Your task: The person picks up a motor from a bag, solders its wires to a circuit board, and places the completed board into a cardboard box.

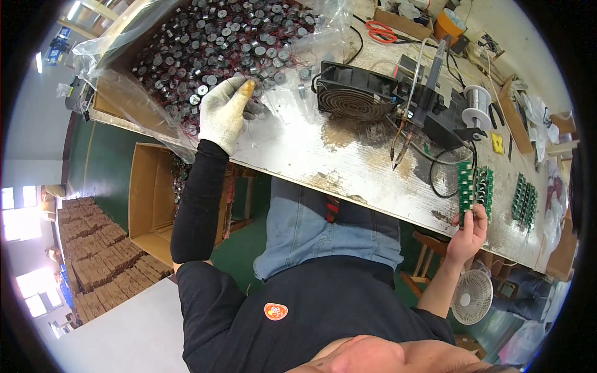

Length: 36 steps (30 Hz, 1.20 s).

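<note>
My left hand (224,116) wears a white glove with a stained tip. It is at the edge of a heap of small round metal components with red wires (214,46). Its fingers are curled together, and what they hold, if anything, is hidden. Near the front right edge of the workbench, the bare fingers of my right hand (471,231) grip the near end of a green circuit board panel (465,186). Another green board panel (484,189) lies right beside it. A soldering iron stand (429,102) and a black fan (354,93) stand between my hands.
The heap lies in a plastic-lined cardboard box. A solder wire spool (477,102) and more green boards (525,202) are on the right of the workbench (298,161). Red-handled scissors (381,32) lie at the back. Below stand an open carton (149,193) and a white fan (471,297).
</note>
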Available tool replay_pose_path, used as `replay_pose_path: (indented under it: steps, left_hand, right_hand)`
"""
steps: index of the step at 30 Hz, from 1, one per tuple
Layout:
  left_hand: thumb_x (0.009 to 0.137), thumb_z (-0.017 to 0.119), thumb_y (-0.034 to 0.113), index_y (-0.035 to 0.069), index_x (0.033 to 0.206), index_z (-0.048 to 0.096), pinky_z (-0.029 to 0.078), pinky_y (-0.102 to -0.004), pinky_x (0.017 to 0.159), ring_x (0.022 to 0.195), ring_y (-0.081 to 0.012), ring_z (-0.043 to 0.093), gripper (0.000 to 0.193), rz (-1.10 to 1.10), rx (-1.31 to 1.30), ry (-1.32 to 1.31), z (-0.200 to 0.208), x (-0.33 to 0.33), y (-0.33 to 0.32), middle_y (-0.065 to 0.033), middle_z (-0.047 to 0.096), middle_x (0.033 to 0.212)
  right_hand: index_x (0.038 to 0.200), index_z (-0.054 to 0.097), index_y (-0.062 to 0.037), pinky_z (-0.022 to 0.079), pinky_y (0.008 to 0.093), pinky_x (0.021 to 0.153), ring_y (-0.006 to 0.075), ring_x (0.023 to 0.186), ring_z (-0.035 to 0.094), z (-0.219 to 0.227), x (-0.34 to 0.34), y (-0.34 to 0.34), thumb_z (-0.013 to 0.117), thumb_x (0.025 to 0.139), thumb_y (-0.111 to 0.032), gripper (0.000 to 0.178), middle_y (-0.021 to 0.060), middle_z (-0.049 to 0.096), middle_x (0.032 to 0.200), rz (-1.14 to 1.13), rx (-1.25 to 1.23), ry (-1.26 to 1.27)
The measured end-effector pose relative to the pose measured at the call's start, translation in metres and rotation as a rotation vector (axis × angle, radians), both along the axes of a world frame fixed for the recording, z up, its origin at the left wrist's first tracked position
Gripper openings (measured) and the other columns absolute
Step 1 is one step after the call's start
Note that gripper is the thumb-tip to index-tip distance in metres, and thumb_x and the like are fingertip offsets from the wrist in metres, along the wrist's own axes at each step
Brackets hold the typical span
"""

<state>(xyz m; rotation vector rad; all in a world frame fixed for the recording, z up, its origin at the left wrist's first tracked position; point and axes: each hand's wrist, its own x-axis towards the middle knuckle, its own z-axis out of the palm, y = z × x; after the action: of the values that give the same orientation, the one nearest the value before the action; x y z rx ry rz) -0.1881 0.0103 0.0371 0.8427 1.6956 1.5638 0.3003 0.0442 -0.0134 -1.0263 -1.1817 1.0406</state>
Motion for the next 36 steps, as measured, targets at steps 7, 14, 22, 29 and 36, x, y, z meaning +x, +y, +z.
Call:
replay_pose_path:
  steps: [7, 14, 22, 29, 36]
  left_hand:
    - [0.092, 0.061, 0.018, -0.003, 0.108, 0.062, 0.045, -0.0193, 0.052, 0.061, -0.0069, 0.06, 0.026, 0.032, -0.007, 0.296, 0.004, 0.002, 0.001, -0.0046, 0.065, 0.077]
    - [0.092, 0.059, 0.007, -0.008, 0.112, 0.059, 0.054, -0.0257, 0.073, 0.083, -0.0138, 0.065, 0.025, -0.03, 0.179, 0.262, -0.011, 0.003, 0.004, -0.0118, 0.065, 0.097]
    - [0.094, 0.058, 0.013, -0.002, 0.111, 0.062, 0.052, -0.0219, 0.059, 0.067, -0.0105, 0.064, 0.023, 0.017, 0.196, 0.447, -0.002, 0.008, 0.001, -0.006, 0.067, 0.088]
    - [0.094, 0.057, 0.018, -0.001, 0.112, 0.062, 0.049, -0.0225, 0.053, 0.061, -0.0143, 0.065, 0.027, 0.052, 0.283, 0.096, 0.028, 0.006, 0.0, -0.0131, 0.068, 0.099]
    - [0.086, 0.067, 0.006, -0.009, 0.108, 0.06, 0.055, -0.0269, 0.069, 0.077, -0.0182, 0.066, 0.027, 0.029, 0.275, 0.267, 0.024, 0.052, -0.022, -0.013, 0.067, 0.091]
  right_hand:
    - [0.094, 0.055, 0.0028, 0.043, 0.0252, 0.068, 0.016, 0.076, 0.051, 0.006, -0.014, -0.004, 0.055, 0.085, 0.006, 0.01, 0.0094, 0.053, 0.094, 0.081, 0.18, -0.602]
    - [0.096, 0.058, 0.0027, 0.044, 0.03, 0.074, 0.0234, 0.082, 0.055, 0.008, -0.029, -0.002, 0.063, 0.08, 0.004, 0.017, 0.0132, 0.057, 0.093, 0.076, 0.323, -0.825]
    - [0.101, 0.06, 0.003, 0.045, 0.0303, 0.069, 0.0255, 0.08, 0.057, 0.002, -0.034, 0.001, 0.068, 0.078, 0.002, 0.024, 0.0146, 0.058, 0.094, 0.037, 0.355, -0.855]
    - [0.094, 0.062, 0.0027, 0.045, 0.0318, 0.069, 0.0292, 0.079, 0.057, 0.002, -0.033, 0.001, 0.069, 0.075, 0.003, 0.02, 0.0155, 0.059, 0.089, -0.005, 0.44, -0.891]
    - [0.1, 0.063, -0.001, 0.044, 0.039, 0.076, 0.0334, 0.087, 0.056, 0.034, -0.04, 0.007, 0.076, 0.069, -0.013, 0.036, 0.0159, 0.059, 0.095, 0.089, 0.444, -1.112]
